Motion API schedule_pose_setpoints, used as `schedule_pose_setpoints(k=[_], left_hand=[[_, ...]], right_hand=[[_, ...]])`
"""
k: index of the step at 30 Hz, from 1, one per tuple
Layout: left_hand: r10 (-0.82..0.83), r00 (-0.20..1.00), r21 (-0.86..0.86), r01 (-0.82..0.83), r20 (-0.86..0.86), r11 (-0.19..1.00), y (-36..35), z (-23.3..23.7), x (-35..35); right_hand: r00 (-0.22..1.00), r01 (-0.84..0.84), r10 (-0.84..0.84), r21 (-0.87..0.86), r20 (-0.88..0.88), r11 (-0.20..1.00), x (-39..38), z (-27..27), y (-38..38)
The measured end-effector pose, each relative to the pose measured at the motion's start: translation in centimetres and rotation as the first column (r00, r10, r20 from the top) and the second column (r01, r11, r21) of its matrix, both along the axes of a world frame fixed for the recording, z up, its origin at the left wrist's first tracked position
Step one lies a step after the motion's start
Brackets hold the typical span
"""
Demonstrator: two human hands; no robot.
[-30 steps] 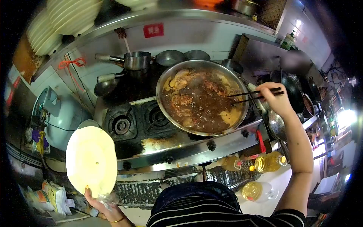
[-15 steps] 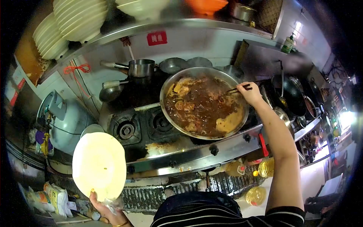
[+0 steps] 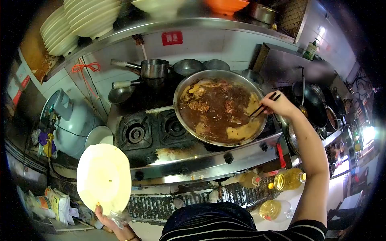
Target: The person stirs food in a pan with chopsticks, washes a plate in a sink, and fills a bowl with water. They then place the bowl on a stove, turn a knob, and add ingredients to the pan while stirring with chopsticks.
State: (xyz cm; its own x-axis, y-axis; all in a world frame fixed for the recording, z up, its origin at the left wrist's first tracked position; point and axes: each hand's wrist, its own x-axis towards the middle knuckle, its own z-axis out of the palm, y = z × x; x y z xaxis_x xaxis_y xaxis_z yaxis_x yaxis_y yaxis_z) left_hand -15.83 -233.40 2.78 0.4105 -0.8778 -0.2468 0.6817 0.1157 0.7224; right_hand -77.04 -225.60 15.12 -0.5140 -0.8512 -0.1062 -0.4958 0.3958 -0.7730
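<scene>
My right hand (image 3: 280, 105) is closed around a pair of dark chopsticks (image 3: 257, 111) at the right side of a wide metal pan (image 3: 177, 107). Their tips dip into the brown broth (image 3: 219, 110), where chunks of meat (image 3: 198, 106) and yellowish foam or fat float. At lower left, my left hand (image 3: 105, 219) grips the bottom edge of a pale yellow oval plate (image 3: 103, 174), thumb on its face. The plate's face shows only a small dark spot. Clear crumpled plastic (image 3: 119, 219) hangs by that hand.
Bare gas burners (image 3: 136, 133) lie left of the pan. Behind them stand a saucepan (image 3: 155, 69) and small pans. A gas cylinder (image 3: 72, 120) is at left, woks (image 3: 313, 104) at right. Stacked plates (image 3: 92, 18) fill the shelf above. Oil bottles (image 3: 287, 179) stand below the stove.
My right hand has moved down along the pan's right rim, and the chopsticks now point down-left into the broth. The plate stays in my left hand, and the view has shifted slightly.
</scene>
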Motion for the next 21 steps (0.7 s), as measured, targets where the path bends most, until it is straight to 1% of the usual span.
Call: schedule_pose_setpoints(k=[1, 3, 4, 5, 6, 7, 8, 10, 11, 13, 14, 15, 16, 17, 19, 20, 21], left_hand=[[0.004, 1.0, -0.004, -0.004, -0.004, 1.0, 0.0, 0.1, -0.1], [-0.071, 0.997, -0.036, 0.07, -0.018, 0.997, 0.2, -0.7, 1.0], [-0.15, 0.988, -0.066, 0.148, -0.028, 0.987, 0.4, -1.2, 2.2], [-0.156, 0.988, -0.071, 0.154, -0.022, 0.986, 0.6, -2.0, 2.9], [-0.161, 0.987, -0.076, 0.159, -0.016, 0.984, 0.8, -1.8, 2.8], [-0.093, 0.996, -0.055, 0.092, 0.002, 0.994, 1.3, 0.5, 0.3], [-0.023, 1.0, -0.036, 0.024, 0.02, 0.999, 1.7, 1.8, -1.1], [-0.004, 0.995, -0.021, 0.006, 0.097, 1.0, 2.3, 1.5, -0.7], [0.007, 0.991, -0.017, -0.005, 0.136, 1.0, 2.7, 1.1, -0.2], [0.004, 0.989, -0.003, -0.003, 0.151, 1.0, 3.2, 0.4, 1.0], [0.002, 0.987, 0.004, -0.003, 0.16, 1.0, 3.5, 0.0, 1.8], [0.009, 0.974, 0.009, -0.011, 0.227, 1.0, 3.7, -0.9, 3.4], [0.015, 0.956, 0.014, -0.02, 0.293, 1.0, 3.9, -2.1, 5.3], [0.02, 0.933, 0.019, -0.029, 0.359, 0.999, 3.9, -2.5, 6.1], [0.046, 0.952, 0.014, -0.053, 0.301, 0.998, 4.4, -1.8, 5.4], [0.057, 0.961, 0.012, -0.063, 0.271, 0.998, 4.7, -1.5, 5.0], [0.089, 0.955, 0.033, -0.102, 0.284, 0.994, 4.9, -1.1, 4.5]], right_hand=[[0.998, 0.06, -0.059, -0.043, 0.012, 0.997, 0.3, 1.0, 0.3], [0.993, 0.08, -0.088, -0.1, -0.08, 0.992, -0.5, 2.9, 0.6], [0.99, 0.078, -0.092, -0.123, -0.109, 0.989, -0.6, 4.1, 0.8], [0.986, 0.076, -0.097, -0.147, -0.139, 0.986, -0.6, 5.2, 0.9], [0.981, 0.088, -0.112, -0.149, -0.16, 0.985, -0.9, 5.9, 0.7], [0.981, 0.112, -0.143, -0.216, -0.132, 0.97, -1.2, 5.7, 0.3], [0.98, 0.136, -0.171, -0.281, -0.104, 0.95, -1.8, 5.0, -0.4], [0.976, 0.178, -0.213, -0.41, -0.04, 0.894, -3.2, 2.5, -2.1], [0.979, 0.129, -0.187, -0.453, -0.086, 0.882, -4.6, 0.8, -2.9], [0.98, 0.135, -0.19, -0.478, -0.067, 0.868, -6.0, -1.9, -4.9], [0.984, 0.144, -0.178, -0.475, -0.027, 0.868, -6.6, -3.0, -5.8], [0.986, 0.153, -0.165, -0.471, 0.015, 0.869, -6.8, -3.8, -6.7], [0.988, 0.128, -0.154, -0.498, -0.011, 0.858, -6.9, -4.6, -7.8], [0.993, 0.111, -0.111, -0.459, 0.028, 0.882, -6.7, -4.9, -8.6], [0.981, -0.048, -0.028, -0.385, -0.191, 0.922, -6.7, -6.4, -10.3], [0.963, 0.017, -0.076, -0.225, -0.257, 0.974, -6.9, -6.8, -10.7], [0.963, -0.043, -0.024, -0.243, -0.268, 0.969, -6.5, -7.1, -11.0]])
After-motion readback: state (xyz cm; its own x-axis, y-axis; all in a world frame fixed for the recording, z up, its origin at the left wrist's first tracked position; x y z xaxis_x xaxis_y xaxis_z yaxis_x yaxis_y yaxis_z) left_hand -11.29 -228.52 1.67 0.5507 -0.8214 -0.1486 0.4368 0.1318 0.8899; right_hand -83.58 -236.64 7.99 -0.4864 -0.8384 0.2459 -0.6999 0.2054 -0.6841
